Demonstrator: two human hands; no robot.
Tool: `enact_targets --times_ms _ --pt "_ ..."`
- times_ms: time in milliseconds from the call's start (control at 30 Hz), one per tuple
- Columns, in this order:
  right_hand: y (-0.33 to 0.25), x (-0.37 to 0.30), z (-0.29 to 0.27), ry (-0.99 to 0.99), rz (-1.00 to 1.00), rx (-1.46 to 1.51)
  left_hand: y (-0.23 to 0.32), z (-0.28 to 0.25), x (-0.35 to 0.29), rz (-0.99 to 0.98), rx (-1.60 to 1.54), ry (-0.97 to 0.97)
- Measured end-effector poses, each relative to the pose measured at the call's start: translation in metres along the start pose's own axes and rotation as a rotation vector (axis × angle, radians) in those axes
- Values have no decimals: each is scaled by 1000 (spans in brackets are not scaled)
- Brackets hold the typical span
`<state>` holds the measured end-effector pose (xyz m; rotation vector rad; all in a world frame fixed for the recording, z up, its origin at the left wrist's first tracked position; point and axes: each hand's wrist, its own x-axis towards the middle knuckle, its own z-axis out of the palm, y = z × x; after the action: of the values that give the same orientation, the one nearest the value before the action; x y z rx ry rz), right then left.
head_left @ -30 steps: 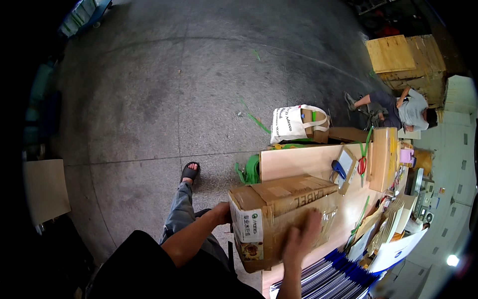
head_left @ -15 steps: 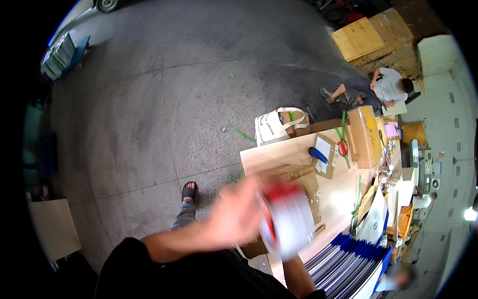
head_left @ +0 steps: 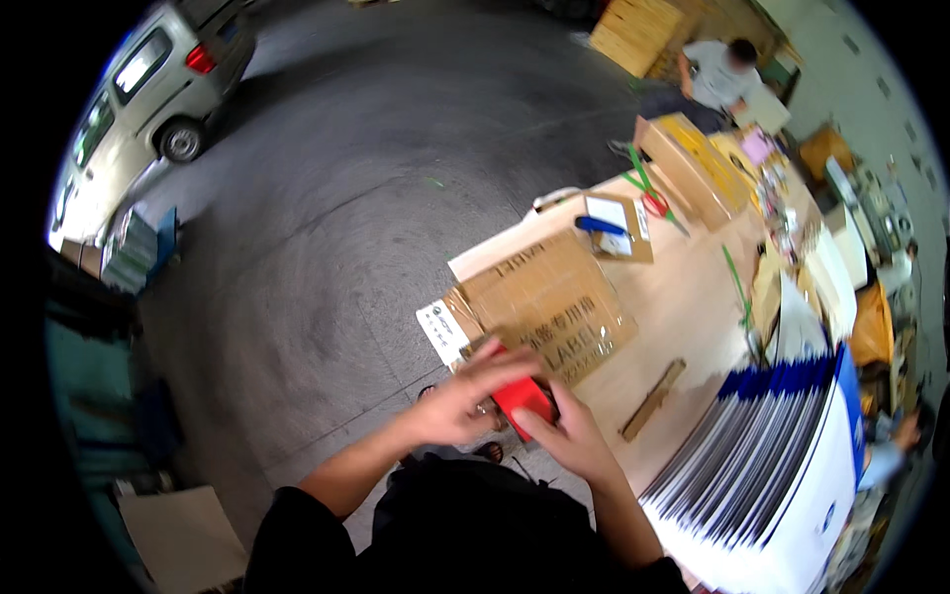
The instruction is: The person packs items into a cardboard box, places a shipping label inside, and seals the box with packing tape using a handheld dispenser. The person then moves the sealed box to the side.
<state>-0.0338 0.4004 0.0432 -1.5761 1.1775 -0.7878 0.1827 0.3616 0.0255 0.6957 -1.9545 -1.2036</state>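
A red tape dispenser [head_left: 524, 404] is between my two hands, just in front of my body at the near edge of a flattened-looking cardboard box [head_left: 549, 307] with printing. My left hand [head_left: 457, 404] is slightly smeared by motion, its fingers reaching over the dispenser's top left side. My right hand [head_left: 576, 436] grips it from the right, with the thumb on the red face. The tape roll is mostly hidden by my hands. A white label [head_left: 442, 332] sits on the box's left side.
On the wooden table [head_left: 683, 297] lie a blue-handled tool [head_left: 601, 226], red-handled scissors [head_left: 656, 205], a brown strip [head_left: 653, 399] and a long carton [head_left: 698, 170]. A stack of blue-edged folders [head_left: 752, 455] stands at right. Another person [head_left: 717, 79] sits beyond; a van [head_left: 163, 89] is far left.
The dispenser has come left and toward my body, its red side now showing and both hands on it. The view has shifted, bringing the printed box and the van into sight.
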Motion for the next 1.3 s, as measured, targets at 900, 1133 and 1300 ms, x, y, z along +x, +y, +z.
enact_targets --times_ms 900,1133,1300 --pt "263 -138 53 126 285 376 -111 65 -48 -601 -915 741" --pt "321 -12 122 185 366 427 -158 67 -102 -937 -1278 779" --pt "352 12 134 345 -94 -345 -229 138 -74 -1259 -1436 433"
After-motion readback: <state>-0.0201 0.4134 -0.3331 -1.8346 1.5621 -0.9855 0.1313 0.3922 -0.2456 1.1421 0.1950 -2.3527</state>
